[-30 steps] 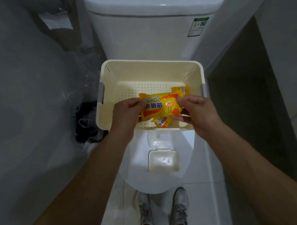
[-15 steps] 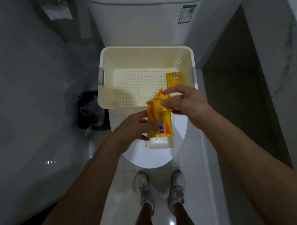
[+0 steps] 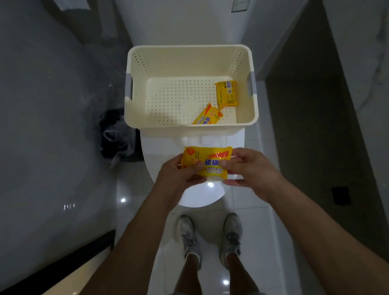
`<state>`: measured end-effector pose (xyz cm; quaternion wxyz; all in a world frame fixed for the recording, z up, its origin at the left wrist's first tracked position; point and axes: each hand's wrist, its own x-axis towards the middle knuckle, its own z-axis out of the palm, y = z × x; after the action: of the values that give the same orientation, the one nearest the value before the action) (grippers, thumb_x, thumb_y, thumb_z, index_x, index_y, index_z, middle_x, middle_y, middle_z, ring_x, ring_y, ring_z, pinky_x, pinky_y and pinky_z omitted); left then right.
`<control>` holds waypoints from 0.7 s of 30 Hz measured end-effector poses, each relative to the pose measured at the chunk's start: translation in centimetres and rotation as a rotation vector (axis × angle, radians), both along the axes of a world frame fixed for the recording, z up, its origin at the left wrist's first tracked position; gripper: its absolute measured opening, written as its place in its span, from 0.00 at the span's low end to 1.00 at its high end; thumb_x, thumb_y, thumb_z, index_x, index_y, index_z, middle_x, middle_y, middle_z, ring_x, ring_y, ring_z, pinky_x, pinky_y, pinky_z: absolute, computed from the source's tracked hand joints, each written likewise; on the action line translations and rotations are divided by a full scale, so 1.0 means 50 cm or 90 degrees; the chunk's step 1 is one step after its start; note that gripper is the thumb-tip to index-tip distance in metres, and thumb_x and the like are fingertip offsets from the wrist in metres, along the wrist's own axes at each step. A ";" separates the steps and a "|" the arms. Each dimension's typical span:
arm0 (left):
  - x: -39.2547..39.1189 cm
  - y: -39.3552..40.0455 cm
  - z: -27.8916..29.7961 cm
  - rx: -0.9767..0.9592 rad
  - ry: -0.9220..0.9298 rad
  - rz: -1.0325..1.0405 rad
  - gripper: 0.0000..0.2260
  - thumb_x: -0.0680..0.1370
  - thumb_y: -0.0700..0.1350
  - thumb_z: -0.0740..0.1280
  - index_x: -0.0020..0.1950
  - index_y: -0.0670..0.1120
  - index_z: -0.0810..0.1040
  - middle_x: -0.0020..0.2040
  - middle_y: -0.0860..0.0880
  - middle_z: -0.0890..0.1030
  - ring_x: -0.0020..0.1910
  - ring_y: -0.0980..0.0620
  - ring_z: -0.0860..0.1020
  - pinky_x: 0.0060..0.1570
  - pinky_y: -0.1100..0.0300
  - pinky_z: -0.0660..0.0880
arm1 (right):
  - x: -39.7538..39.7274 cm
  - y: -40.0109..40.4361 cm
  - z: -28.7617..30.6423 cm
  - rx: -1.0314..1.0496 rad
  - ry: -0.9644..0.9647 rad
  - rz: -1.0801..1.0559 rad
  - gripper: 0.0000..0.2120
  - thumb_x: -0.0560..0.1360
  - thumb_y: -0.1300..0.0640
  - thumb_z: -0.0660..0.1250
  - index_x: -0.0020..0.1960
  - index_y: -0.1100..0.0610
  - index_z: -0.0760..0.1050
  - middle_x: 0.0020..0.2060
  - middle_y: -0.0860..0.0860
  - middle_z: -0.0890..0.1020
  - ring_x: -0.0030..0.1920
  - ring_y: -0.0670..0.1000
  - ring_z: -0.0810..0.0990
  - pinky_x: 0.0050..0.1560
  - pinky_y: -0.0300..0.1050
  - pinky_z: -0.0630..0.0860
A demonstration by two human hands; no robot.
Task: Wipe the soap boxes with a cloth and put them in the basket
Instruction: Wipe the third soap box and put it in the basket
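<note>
A cream perforated basket (image 3: 186, 47) stands on the closed toilet, against the tank. Two yellow soap packs lie inside it: one soap pack (image 3: 227, 94) at the right wall, another soap pack (image 3: 208, 117) slanted at the front wall. Below the basket, over the toilet lid, both hands hold a third yellow soap pack (image 3: 206, 157) crosswise. My left hand (image 3: 176, 178) grips its left end and my right hand (image 3: 251, 167) pinches its right end. A crumpled white cloth (image 3: 202, 139) lies on the lid just under the basket's front edge.
The white toilet lid (image 3: 200, 197) sticks out under my hands and the tank (image 3: 183, 16) rises behind the basket. A black bin with a plastic bag (image 3: 117, 137) stands left of the toilet. My shoes (image 3: 188, 234) are on the glossy tiled floor.
The hands pulled back from the basket toward me. The held pack turned from upright to crosswise. A second pack now shows at the basket's front.
</note>
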<state>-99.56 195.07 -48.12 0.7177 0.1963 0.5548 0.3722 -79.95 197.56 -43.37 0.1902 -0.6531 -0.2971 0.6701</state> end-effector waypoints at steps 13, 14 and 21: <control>0.058 -0.059 -0.172 -0.029 0.481 -0.050 0.09 0.71 0.45 0.77 0.48 0.44 0.83 0.42 0.46 0.85 0.43 0.48 0.83 0.47 0.53 0.79 | 0.000 -0.062 -0.224 -0.031 -0.206 -0.115 0.11 0.70 0.66 0.77 0.37 0.56 0.76 0.43 0.60 0.84 0.40 0.61 0.85 0.41 0.59 0.84; 0.058 -0.048 -0.178 -0.021 0.504 -0.058 0.09 0.71 0.46 0.77 0.48 0.44 0.84 0.42 0.47 0.85 0.42 0.49 0.83 0.46 0.56 0.79 | -0.002 -0.054 -0.234 -0.018 -0.218 -0.109 0.12 0.70 0.66 0.77 0.36 0.56 0.76 0.43 0.60 0.84 0.41 0.61 0.85 0.40 0.60 0.84; 0.061 0.002 -0.192 0.012 0.619 -0.078 0.10 0.74 0.47 0.74 0.53 0.47 0.85 0.49 0.48 0.86 0.50 0.49 0.82 0.53 0.54 0.77 | -0.021 -0.004 -0.283 0.056 -0.363 0.003 0.08 0.71 0.58 0.76 0.38 0.50 0.78 0.45 0.54 0.85 0.46 0.55 0.84 0.50 0.52 0.82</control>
<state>-96.51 195.18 -57.73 0.3943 0.3858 0.8098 0.1997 -81.02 197.36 -57.53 0.1251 -0.8055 -0.3689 0.4465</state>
